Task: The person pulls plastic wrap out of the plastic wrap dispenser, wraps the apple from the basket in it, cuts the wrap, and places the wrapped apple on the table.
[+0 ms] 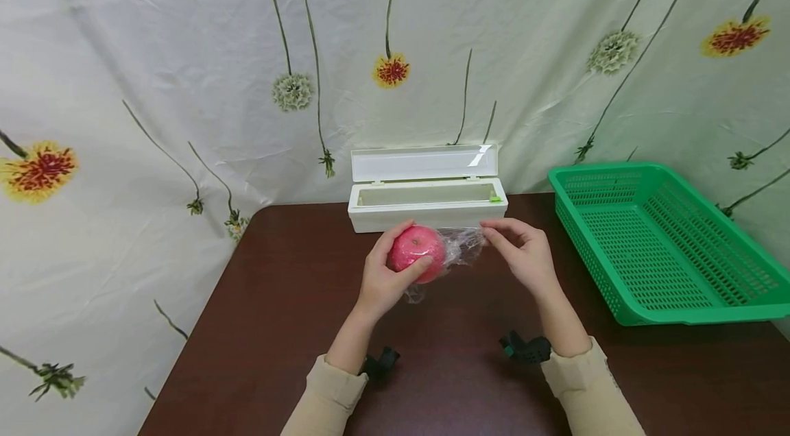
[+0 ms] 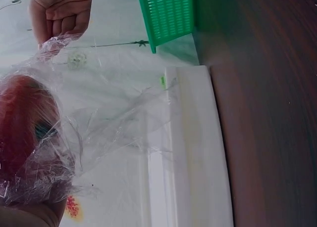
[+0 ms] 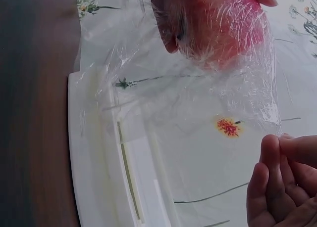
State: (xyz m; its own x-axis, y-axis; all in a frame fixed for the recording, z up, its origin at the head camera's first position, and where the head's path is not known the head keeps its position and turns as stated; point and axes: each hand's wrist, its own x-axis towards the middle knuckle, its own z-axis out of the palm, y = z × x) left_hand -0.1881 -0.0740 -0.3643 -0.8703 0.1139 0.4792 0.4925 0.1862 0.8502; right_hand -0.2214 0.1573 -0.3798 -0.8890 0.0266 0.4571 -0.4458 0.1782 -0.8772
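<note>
My left hand [image 1: 382, 278] grips a round red apple [image 1: 417, 254] above the table, with the thumb across its near side and the fingers behind it. Clear plastic wrap [image 1: 464, 244] covers the fruit and trails off to the right and below. At its right end, my right hand [image 1: 527, 258] pinches the film's edge between thumb and fingertips, holding it stretched. That pinch shows closely in the right wrist view, where the hand [image 3: 290, 182] has its other fingers curled. Loose, crinkled film [image 2: 119, 118] hangs from the apple in the left wrist view.
Behind the hands stands a long white box [image 1: 426, 216] with its lid [image 1: 426, 165] raised and a small green piece [image 1: 495, 199] at its right end. To the right is a green perforated basket [image 1: 666, 316]. A flower-print cloth [image 1: 234, 79] hangs behind the brown table [image 1: 271, 326].
</note>
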